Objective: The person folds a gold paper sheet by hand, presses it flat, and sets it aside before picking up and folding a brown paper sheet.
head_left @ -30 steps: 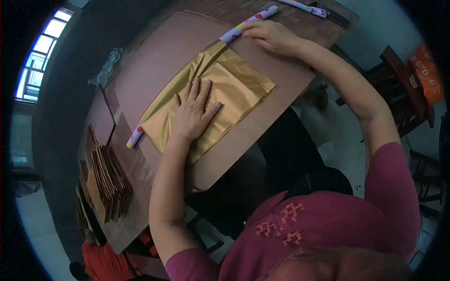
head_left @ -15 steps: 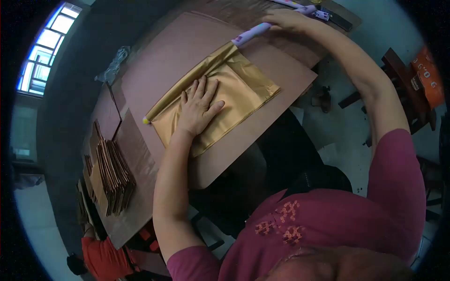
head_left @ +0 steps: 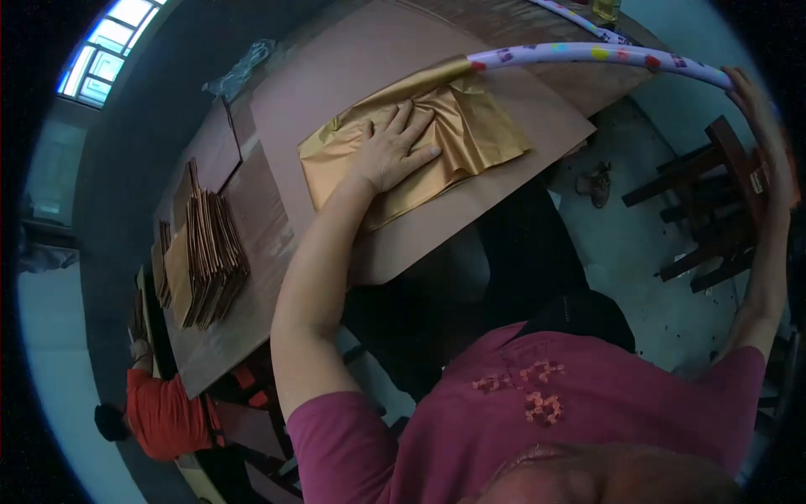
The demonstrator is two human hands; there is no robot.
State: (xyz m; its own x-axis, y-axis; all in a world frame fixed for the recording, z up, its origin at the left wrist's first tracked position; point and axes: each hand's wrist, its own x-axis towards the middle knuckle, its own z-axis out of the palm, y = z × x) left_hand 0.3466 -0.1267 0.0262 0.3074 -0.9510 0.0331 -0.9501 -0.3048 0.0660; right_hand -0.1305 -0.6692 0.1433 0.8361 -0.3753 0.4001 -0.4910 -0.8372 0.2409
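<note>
My left hand (head_left: 393, 155) lies flat with spread fingers on a shiny gold sheet (head_left: 487, 134), which is creased around the fingertips. Out of a narrow fold along the sheet's upper edge comes a long, slim, lilac-white tube (head_left: 579, 53) printed with coloured spots. Its inner end is hidden in the gold fold. At the far right, my right hand (head_left: 751, 92) has its fingers closed around the tube's outer end. The tube looks bowed, though the lens bends things near the edge.
Large brown cardboard sheets (head_left: 327, 76) cover the table under the gold sheet. Folded brown card pieces (head_left: 214, 260) stand stacked at left. Clear plastic (head_left: 239, 71) lies behind. Dark wooden stools (head_left: 714, 202) stand at right. A person in red (head_left: 168, 412) works at lower left.
My right hand has moved far to the right, drawing the tube out of the gold fold. The tube's yellow end no longer shows at the left. My left hand stays on the sheet.
</note>
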